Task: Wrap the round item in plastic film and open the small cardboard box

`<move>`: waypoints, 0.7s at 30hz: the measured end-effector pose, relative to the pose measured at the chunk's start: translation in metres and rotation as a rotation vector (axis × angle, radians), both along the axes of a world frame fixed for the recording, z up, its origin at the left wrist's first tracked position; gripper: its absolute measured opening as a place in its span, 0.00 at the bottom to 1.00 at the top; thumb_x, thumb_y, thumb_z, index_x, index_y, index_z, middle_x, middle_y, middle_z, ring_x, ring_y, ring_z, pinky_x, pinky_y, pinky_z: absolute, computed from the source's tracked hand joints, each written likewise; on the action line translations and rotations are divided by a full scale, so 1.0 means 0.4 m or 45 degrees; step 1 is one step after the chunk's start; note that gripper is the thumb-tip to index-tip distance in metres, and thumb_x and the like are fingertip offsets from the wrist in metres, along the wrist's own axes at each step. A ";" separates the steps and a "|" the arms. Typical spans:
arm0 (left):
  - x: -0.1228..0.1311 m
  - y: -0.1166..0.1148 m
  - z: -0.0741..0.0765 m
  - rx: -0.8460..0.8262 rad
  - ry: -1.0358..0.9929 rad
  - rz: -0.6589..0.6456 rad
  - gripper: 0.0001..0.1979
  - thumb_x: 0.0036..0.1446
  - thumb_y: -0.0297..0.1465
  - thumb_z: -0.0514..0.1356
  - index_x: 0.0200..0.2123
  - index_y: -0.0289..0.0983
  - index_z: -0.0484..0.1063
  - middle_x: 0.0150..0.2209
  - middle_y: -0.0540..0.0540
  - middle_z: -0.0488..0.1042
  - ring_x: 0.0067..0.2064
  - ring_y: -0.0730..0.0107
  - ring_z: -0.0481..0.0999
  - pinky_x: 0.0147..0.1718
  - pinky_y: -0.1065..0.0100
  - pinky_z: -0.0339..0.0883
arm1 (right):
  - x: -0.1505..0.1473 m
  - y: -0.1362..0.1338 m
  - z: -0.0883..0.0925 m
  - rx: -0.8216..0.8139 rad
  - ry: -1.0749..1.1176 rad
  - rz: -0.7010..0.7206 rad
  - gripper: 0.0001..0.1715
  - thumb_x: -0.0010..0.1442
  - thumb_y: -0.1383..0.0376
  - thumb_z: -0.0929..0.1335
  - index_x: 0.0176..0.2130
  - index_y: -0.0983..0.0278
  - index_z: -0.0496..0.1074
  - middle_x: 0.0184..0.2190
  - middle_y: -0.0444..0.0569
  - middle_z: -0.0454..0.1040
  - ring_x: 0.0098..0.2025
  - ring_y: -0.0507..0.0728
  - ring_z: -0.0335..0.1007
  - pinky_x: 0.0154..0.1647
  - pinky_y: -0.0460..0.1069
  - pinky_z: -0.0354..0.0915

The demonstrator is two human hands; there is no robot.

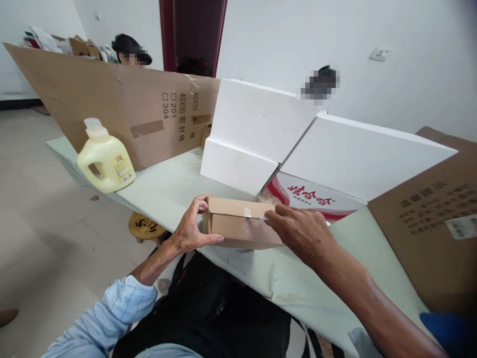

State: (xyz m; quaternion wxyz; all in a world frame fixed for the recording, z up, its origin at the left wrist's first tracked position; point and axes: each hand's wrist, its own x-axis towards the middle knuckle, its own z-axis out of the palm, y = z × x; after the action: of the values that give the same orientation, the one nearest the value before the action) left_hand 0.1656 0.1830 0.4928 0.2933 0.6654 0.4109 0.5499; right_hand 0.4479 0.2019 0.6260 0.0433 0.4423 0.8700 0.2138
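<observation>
A small brown cardboard box rests near the front edge of the cloth-covered table, its long side toward me. A short strip of clear tape crosses the seam at its top edge. My left hand grips the left end of the box, with the thumb along the near side and the fingers behind the end. My right hand is closed at the right part of the seam. A small whitish tip shows at its fingertips; what it belongs to is hidden by the fingers.
Behind the box stand white panels and a red-and-white printed carton. Large cardboard sheets rise at the left and right. A yellow jug sits at the table's left edge, above a wooden stool. Two people are beyond the panels.
</observation>
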 end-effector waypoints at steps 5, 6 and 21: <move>-0.001 -0.002 0.005 0.006 0.013 0.012 0.37 0.43 0.37 0.78 0.50 0.42 0.60 0.70 0.31 0.63 0.69 0.43 0.68 0.62 0.46 0.69 | 0.134 0.017 -0.048 0.088 0.231 -0.026 0.19 0.76 0.60 0.60 0.42 0.59 0.78 0.35 0.50 0.78 0.30 0.56 0.72 0.26 0.51 0.44; -0.001 -0.003 0.005 0.001 0.013 0.013 0.37 0.43 0.37 0.78 0.50 0.42 0.60 0.70 0.31 0.62 0.69 0.43 0.67 0.62 0.46 0.68 | 0.167 0.017 -0.065 0.102 0.343 -0.015 0.20 0.77 0.56 0.60 0.45 0.58 0.78 0.37 0.50 0.79 0.33 0.57 0.74 0.27 0.50 0.49; -0.002 -0.007 0.013 0.016 0.132 0.032 0.43 0.43 0.38 0.79 0.57 0.44 0.59 0.73 0.30 0.59 0.72 0.39 0.65 0.61 0.42 0.67 | 0.335 -0.014 -0.494 -0.053 1.068 -0.503 0.20 0.70 0.55 0.60 0.45 0.60 0.77 0.43 0.57 0.80 0.49 0.66 0.76 0.52 0.59 0.72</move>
State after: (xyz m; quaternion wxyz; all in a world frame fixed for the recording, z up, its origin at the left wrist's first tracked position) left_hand 0.1648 0.1804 0.4980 0.2604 0.6897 0.4304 0.5208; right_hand 0.5819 0.1965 0.4283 -0.2636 0.6469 0.7155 -0.0134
